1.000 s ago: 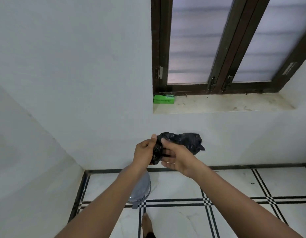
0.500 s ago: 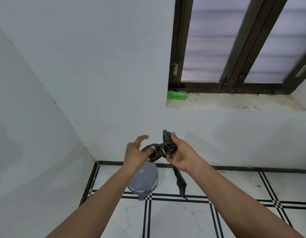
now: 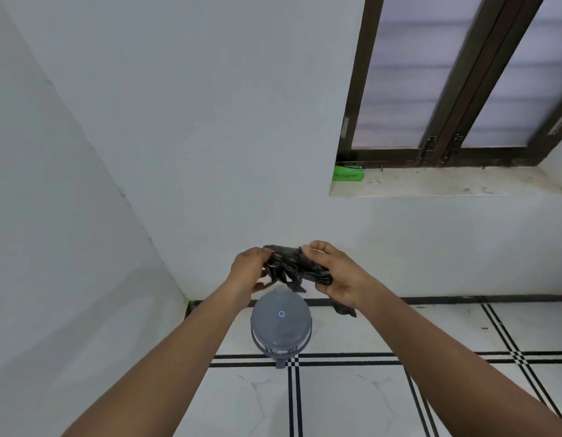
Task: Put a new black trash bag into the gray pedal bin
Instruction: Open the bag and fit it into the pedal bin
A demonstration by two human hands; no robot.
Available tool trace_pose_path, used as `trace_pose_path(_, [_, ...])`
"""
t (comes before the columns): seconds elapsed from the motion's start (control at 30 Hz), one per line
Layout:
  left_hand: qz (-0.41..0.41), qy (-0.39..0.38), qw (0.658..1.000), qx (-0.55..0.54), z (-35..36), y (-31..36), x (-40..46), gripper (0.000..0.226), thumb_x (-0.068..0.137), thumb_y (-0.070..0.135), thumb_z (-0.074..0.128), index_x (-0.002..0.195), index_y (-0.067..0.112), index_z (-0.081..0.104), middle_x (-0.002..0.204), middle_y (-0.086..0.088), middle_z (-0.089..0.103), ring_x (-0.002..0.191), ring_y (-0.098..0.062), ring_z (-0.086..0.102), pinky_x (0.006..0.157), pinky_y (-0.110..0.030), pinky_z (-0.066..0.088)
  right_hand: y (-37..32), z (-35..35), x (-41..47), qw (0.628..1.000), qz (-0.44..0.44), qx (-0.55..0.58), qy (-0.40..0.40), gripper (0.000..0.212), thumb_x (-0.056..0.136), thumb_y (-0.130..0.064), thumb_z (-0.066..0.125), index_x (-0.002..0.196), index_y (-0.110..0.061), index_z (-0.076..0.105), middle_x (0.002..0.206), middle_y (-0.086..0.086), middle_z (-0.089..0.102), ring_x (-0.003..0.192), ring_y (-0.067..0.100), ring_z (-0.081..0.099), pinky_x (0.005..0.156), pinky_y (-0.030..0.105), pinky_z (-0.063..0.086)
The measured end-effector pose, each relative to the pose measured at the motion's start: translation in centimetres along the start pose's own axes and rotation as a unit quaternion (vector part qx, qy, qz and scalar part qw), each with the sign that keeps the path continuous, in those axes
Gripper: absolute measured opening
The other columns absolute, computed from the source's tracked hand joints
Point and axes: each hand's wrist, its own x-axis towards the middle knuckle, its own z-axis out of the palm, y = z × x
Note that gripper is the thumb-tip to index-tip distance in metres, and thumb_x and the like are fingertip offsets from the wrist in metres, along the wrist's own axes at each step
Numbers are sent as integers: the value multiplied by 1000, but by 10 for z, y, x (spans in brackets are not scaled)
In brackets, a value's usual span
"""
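A crumpled black trash bag [image 3: 289, 266] is stretched between both my hands at chest height. My left hand [image 3: 248, 269] pinches its left end and my right hand [image 3: 333, 275] grips its right end, with a loose tail of bag hanging below the right wrist. Directly beneath the bag stands the round gray pedal bin [image 3: 281, 326] on the floor, lid closed, a small blue dot on the lid and its pedal pointing toward me.
White walls meet in a corner left of the bin. A window sill [image 3: 446, 186] at the upper right carries a green box [image 3: 348, 173]. The white tiled floor [image 3: 352, 402] with black stripes spreads to the right and toward me.
The view has swung left and down, bringing the bin fully under my hands. Both hands have pulled the bunched bag apart sideways, and the hanging tail has been drawn up shorter.
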Motion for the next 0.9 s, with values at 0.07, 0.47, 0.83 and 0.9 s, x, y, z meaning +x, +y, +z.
trace_pose_path(0.07, [-74,18,992,-97,-18,6,4,17,105,19,50,97,13,65,94,-10,67,92,-28,63,90,-46,55,4,1,0,999,-22,-43,-18,21,91,-12,76,100,-27,65,99,5,73,86,23,68,72,32,47])
trace_pose_path(0.47, [162,-99,972,141,-75,-4,13,31,85,-3,72,88,26,82,92,1,75,86,-18,68,69,-16,52,15,42,15,857,-115,-433,253,23,90,-11,60,102,-15,78,92,0,72,86,18,64,66,17,47])
trace_pose_path(0.83, [232,135,678,684,-92,-18,24,42,83,4,67,120,23,61,148,-9,29,111,-31,46,66,-37,43,18,26,13,704,-177,-653,216,42,83,4,62,99,-28,82,115,-8,66,98,24,67,80,32,54])
trace_pose_path(0.9, [246,150,636,716,-101,-23,27,43,88,8,65,125,31,62,145,-7,36,113,-31,48,73,-41,44,18,18,13,658,-178,-692,239,45,83,1,61,116,-25,76,127,-5,60,95,27,66,73,33,52])
